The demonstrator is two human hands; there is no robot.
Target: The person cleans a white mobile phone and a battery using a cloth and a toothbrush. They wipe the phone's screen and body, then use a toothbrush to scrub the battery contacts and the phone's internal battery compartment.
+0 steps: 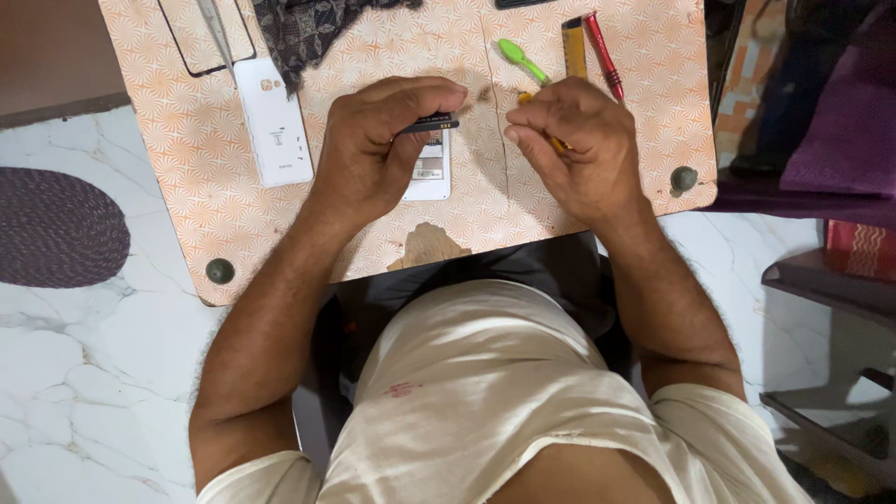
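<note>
While the left hand (378,149) pinches a thin dark battery (431,122) edge-up at frame centre, the right hand (574,145) curls shut on a yellow-handled tool (557,143).
A loose pinch could drop the battery onto the small open phone (431,173) lying beneath it on the patterned table (196,159).

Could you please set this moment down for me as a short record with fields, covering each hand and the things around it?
Surface: small patterned table over a white marble floor
Left hand: pinches a thin dark flat part above a white device
Right hand: closed around a yellow-handled tool, mostly hidden
Beside left hand: white rectangular cover, dark patterned cloth
Beyond right hand: green tool, yellow tool, red tool
Floor, left: dark oval rug
</note>
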